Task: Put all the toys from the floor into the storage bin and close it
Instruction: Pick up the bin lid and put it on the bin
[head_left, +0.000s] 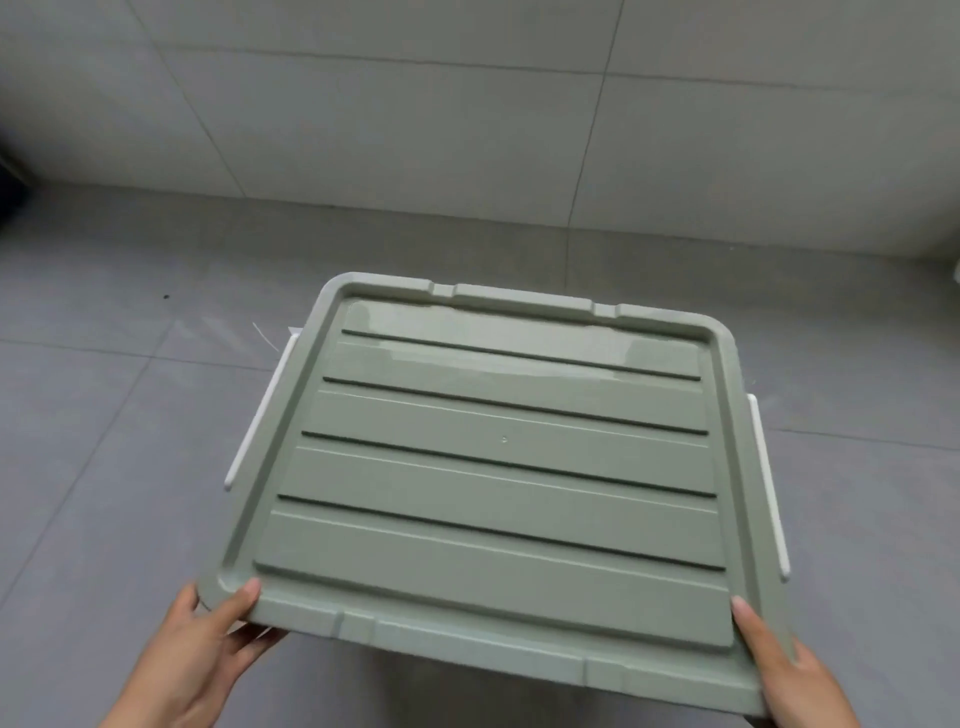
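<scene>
1. The green lid (498, 467) is the landmark: it fills the middle of the view, held above the grey tiled floor (104, 415) and tipped a little so its near edge sits lower and closer to the person.
2. The left hand (192, 654) grasps the lid's near-left corner, thumb on the top rim and fingers (254, 636) curled underneath it.
3. The right hand (795, 670) grasps the lid's near-right corner in the same way, thumb pressed on top; its fingers are hidden below the lid.
4. By my reckoning the lid is light, stiff moulded plastic: it holds its shape from two corners with no sag, and the ribs across its top should keep it rigid. The glossy finish looks slippery, so the raised rim at the corners is the sensible place to hold it.
5. White latch handles (260, 410) show just beyond the lid's left and right edges; these belong to the storage bin (769, 467), which sits directly beneath the lid and is otherwise almost wholly covered by it.
6. What is inside the bin cannot be seen, as the lid blocks the view.
7. No toys are visible on the floor around the lid, so the closing step seems to be in hand; whether the lid is seated on the bin's rim cannot be told.
</scene>
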